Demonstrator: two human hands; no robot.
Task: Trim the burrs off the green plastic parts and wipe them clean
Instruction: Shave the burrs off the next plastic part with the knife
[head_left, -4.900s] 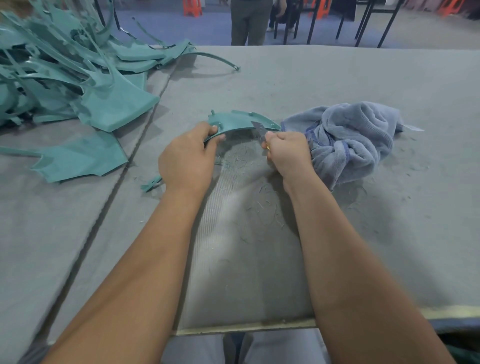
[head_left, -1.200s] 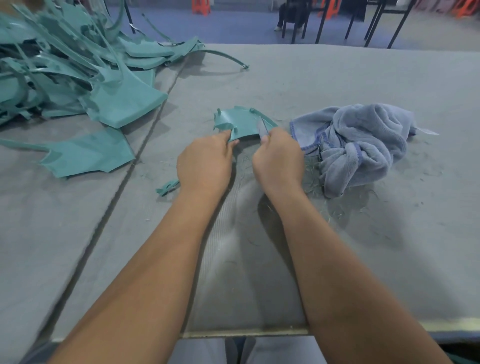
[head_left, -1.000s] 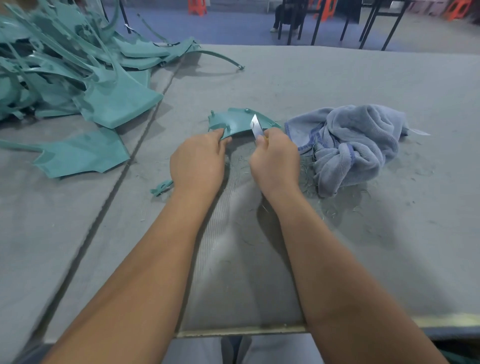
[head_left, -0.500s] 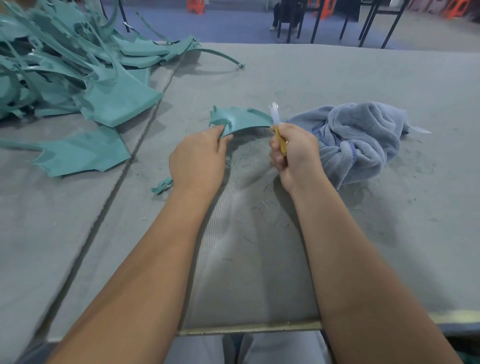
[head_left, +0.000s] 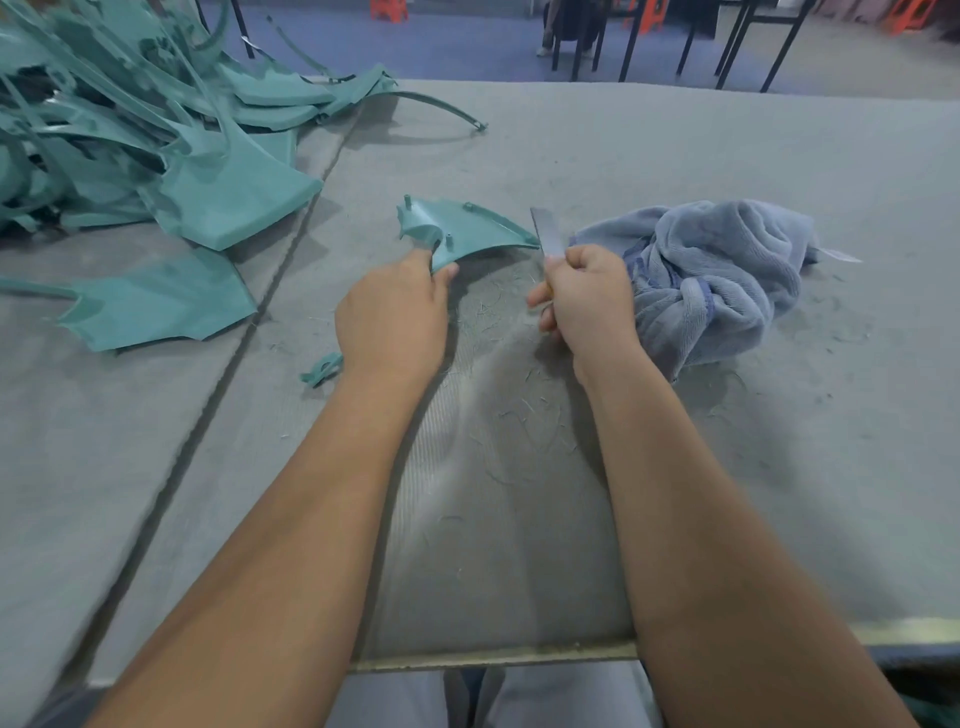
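The plastic part (head_left: 470, 234) is teal green, like the heaped parts (head_left: 130, 130) far left. The crumpled towel (head_left: 711, 275) is pale blue — darker blue along its hem. The counter (head_left: 727, 156) is flat grey, flecked with green shavings; the blade (head_left: 546, 233) is silvery grey.

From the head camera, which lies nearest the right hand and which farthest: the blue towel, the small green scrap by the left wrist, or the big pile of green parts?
From the right hand:
1. Blue towel, touching it on its right.
2. Small green scrap, left, beyond the left wrist.
3. Pile of green parts, far left corner.

Bare forearms without sleeves; light grey trousers (head_left: 524, 696) cover the lap.
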